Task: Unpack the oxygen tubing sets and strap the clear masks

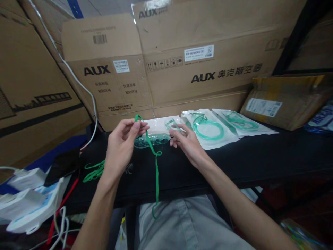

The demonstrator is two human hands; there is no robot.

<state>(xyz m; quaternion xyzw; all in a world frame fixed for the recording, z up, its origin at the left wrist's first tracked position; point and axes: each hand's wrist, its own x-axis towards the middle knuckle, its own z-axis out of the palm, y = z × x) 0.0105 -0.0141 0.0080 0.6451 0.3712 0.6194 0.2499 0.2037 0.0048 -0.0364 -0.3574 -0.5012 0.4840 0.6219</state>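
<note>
My left hand (121, 140) pinches a narrow green elastic strap (157, 173) between thumb and fingers. The strap loops above the fingertips, and its long end hangs past the table edge over my lap. My right hand (186, 140) is closed, with its thumb and fingers around a small clear greenish plastic piece (171, 122), whose full shape is partly hidden. Just behind the hands lie several clear plastic shells (153, 140), partly covered by the strap and fingers. A bundle of the same green straps (93, 172) rests left of my left forearm.
Flat white packets with green tubing (209, 130) lie at the back right of the black table (260, 156). Large cardboard boxes (166, 80) form a wall behind. A smaller taped carton (283, 104) stands at right. White plugs and a power strip (39, 205) crowd the left.
</note>
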